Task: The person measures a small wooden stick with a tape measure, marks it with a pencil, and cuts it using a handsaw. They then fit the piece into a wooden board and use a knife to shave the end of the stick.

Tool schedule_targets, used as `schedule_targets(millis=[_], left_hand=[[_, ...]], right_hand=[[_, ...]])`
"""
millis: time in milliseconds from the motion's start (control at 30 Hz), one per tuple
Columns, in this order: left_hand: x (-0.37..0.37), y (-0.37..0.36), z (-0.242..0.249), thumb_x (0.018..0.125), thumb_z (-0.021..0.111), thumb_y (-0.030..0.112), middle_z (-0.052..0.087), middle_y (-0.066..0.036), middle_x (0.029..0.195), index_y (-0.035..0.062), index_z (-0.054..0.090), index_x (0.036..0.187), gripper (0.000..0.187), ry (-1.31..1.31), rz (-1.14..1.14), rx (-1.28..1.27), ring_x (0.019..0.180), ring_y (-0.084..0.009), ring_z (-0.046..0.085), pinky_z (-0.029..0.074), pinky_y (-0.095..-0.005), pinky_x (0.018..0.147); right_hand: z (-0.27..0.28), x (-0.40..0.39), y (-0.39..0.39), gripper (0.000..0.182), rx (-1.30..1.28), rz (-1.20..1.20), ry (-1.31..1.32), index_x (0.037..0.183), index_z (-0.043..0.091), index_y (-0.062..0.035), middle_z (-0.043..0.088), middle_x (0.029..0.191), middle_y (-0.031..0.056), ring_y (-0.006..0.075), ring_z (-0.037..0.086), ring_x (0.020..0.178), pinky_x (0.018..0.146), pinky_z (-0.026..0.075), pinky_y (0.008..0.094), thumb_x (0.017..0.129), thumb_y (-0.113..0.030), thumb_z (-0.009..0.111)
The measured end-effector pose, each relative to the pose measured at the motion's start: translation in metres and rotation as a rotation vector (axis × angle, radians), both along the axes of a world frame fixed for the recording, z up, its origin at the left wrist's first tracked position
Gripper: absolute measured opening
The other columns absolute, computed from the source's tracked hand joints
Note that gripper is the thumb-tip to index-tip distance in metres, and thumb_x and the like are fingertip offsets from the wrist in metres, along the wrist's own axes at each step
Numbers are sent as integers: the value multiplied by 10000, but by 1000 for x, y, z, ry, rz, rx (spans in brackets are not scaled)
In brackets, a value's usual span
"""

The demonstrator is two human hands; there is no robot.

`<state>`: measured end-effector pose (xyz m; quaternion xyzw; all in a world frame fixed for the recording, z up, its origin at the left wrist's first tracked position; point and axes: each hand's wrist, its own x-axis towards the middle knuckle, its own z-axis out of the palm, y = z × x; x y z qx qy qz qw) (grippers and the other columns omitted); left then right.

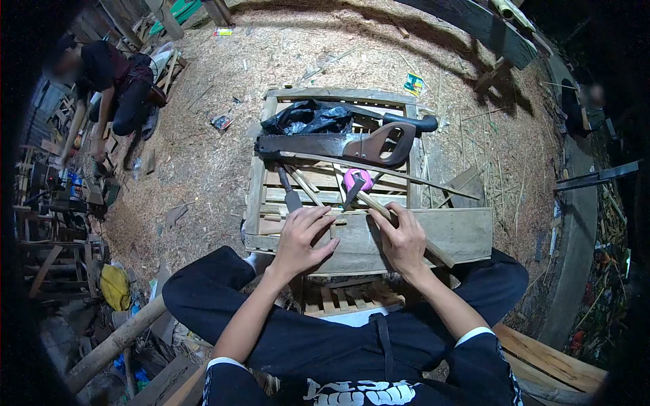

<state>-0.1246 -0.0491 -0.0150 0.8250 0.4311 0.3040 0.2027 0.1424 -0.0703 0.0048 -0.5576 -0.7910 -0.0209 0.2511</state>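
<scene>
My left hand [301,241] lies over the left end of a wooden board [450,230], fingers stretched out and thumb apart. Small wood strips [332,231] show beside its fingers, and a dark-handled flat tool, perhaps a chisel [291,197], reaches up from just beyond the fingertips. My right hand [401,243] is closed over a wooden stick [440,254] slanting across the board; the palm hides its middle. Past the stick's far end sit a pink tape measure [357,179] and a dark blade-like piece [352,195]. Further off lies a handsaw [318,145] with a brown handle.
A low slatted wooden table [254,196] holds the tools, a black plastic bag [305,118] and a long thin strip [433,184]. Wood shavings cover the ground [203,162]. One person [115,88] crouches at the left; another [582,111] is at the far right. A heavy beam [474,30] crosses the top right.
</scene>
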Motion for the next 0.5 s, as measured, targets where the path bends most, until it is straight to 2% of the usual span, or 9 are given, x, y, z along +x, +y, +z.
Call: schedule_targets(millis=[200,500], left_hand=[[3,0,6,774,786,191,675,-117,1378,68,690,1297,545,-2,10,4,1288,-305,626,416,-470,1134],[2,3,6,784,790,223,691,-128,1351,71,699,1269,517,1,-12,47,1270,-316,642,453,-478,1105]], right_hand=[[-1,0,1,466,29,4,10,1281,746,-241,645,1163,74,246,662,913,683,546,375,847,-75,715],[-4,0,1,472,25,8,-19,1281,744,-244,653,1174,94,262,673,948,692,555,381,848,-64,692]])
